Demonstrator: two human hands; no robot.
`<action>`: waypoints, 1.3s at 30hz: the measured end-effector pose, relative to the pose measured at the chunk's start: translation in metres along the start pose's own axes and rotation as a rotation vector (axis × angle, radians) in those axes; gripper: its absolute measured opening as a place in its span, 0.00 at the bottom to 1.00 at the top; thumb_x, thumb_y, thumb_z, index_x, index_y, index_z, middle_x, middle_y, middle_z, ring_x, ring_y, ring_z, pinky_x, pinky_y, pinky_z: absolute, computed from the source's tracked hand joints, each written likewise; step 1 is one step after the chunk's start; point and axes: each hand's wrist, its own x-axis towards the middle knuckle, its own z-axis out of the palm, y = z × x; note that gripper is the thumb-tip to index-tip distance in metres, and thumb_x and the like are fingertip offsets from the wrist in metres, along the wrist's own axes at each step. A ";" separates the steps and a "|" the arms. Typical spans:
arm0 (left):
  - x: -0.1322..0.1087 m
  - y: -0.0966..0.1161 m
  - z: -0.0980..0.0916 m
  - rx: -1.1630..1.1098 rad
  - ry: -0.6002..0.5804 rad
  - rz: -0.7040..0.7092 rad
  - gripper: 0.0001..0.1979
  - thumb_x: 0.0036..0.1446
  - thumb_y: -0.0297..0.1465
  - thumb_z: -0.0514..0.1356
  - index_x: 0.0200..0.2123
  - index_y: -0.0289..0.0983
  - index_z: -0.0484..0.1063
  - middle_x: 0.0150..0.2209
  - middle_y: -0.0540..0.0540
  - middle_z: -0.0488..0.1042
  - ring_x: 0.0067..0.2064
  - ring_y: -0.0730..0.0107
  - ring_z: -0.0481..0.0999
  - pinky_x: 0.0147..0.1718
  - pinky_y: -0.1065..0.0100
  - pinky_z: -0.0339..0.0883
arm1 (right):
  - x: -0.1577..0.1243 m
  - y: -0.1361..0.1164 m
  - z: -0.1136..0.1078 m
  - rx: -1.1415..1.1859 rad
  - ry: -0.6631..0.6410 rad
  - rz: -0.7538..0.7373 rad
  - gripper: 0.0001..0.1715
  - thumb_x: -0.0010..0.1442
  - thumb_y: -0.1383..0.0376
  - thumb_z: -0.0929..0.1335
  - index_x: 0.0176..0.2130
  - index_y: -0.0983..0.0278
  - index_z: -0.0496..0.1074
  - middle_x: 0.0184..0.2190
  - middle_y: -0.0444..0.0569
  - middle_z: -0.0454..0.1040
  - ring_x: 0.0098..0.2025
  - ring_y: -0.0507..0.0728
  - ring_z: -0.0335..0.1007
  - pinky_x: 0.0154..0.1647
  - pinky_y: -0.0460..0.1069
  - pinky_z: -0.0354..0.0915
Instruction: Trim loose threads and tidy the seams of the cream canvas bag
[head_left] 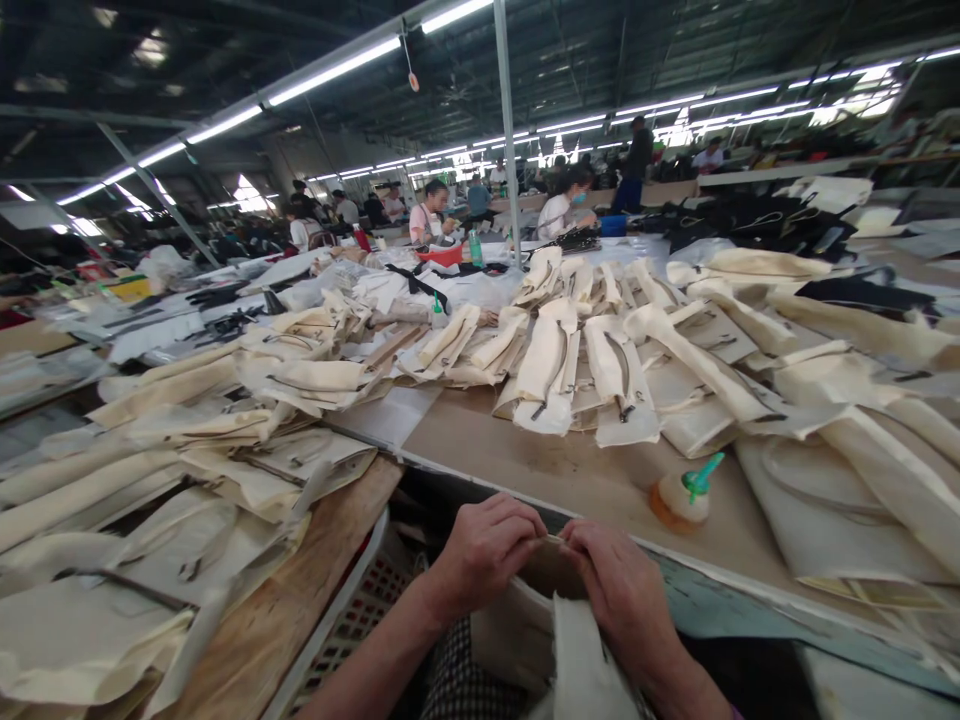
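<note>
Cream canvas bag (581, 650), pinched at its top edge between left hand (486, 553) and right hand (619, 585), both grips narrow and closed on it. It sits just below the worktop (570, 470), with folded canvas bag panels (570, 370) beyond.

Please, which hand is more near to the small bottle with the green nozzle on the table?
Right. The right hand is below and left of the small bottle in the view, not touching it. The left hand is farther, beyond the right hand. Both pinch a cream fabric bag.
</note>
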 end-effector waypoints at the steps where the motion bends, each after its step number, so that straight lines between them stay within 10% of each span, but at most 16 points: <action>1: 0.002 -0.003 0.001 -0.001 -0.001 -0.004 0.07 0.62 0.21 0.57 0.33 0.35 0.71 0.34 0.46 0.79 0.35 0.69 0.74 0.35 0.69 0.66 | 0.001 0.003 0.001 -0.001 0.001 -0.013 0.07 0.72 0.68 0.60 0.39 0.60 0.64 0.38 0.47 0.73 0.39 0.58 0.70 0.40 0.52 0.63; 39: 0.005 0.013 -0.004 -0.213 0.011 -0.379 0.14 0.49 0.19 0.66 0.21 0.35 0.64 0.31 0.48 0.80 0.32 0.72 0.77 0.32 0.74 0.67 | -0.004 -0.019 -0.011 0.263 0.047 0.055 0.09 0.69 0.71 0.62 0.36 0.60 0.65 0.38 0.45 0.73 0.39 0.55 0.70 0.39 0.49 0.64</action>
